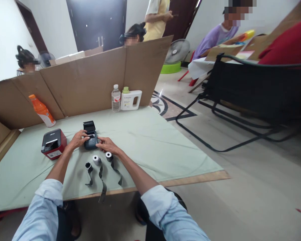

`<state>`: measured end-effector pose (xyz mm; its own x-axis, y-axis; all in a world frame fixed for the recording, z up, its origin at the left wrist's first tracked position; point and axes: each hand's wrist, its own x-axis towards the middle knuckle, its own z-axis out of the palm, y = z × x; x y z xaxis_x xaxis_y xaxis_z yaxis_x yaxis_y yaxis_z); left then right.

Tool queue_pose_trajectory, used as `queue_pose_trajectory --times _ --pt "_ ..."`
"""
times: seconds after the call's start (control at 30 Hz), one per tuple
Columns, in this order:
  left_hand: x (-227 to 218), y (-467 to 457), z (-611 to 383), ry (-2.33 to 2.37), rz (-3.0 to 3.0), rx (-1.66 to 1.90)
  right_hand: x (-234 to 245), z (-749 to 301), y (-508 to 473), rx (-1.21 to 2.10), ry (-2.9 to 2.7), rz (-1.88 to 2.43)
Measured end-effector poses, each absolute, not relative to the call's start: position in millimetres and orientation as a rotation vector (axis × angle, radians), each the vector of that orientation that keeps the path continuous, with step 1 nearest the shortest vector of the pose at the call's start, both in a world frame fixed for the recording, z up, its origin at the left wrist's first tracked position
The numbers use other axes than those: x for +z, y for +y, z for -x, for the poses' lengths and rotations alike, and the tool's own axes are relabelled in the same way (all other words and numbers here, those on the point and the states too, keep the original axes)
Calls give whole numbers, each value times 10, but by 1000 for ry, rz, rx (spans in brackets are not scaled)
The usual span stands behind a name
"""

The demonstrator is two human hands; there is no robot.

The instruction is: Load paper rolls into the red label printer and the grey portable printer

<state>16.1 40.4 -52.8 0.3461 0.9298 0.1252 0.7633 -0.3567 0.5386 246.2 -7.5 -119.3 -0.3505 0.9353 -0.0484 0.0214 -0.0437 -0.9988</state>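
A small dark portable receipt printer (90,144) lies on the green-covered table with its black lid (89,126) flipped up. My left hand (78,139) grips the printer's left side, its fingertips reaching over the compartment, where a bit of white shows. On the opposite side, my right hand (107,146) holds the printer's right edge between thumb and fingers. Three paper rolls stand on the near side of it: a left roll (88,166), a middle roll (96,160) and a right roll (109,156), each with a dark strip trailing toward me.
A red and black box-shaped device (54,144) sits left of my left forearm. An orange bottle (42,111), a clear water bottle (115,98) and a white jug (130,100) stand along the cardboard screen (90,80). A black folding chair (251,87) and other people are beyond.
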Motion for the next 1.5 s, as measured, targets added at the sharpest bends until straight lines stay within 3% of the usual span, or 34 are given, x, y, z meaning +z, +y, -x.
queue_pose_trajectory --times 0.5,0.7,1.2,1.5 --pt "-227 386 -467 1511 -2136 883 -1087 -2500 -40 1382 -1369 1013" --pt "-127 251 -739 1366 -2127 792 -901 -2571 -25 1202 -1296 911" --pt "-150 -100 -839 1062 -1771 716 -748 -2799 -219 1151 -1279 908" --pt "32 -285 -649 1219 -2280 666 -661 -3056 -840 910 -2179 1264"
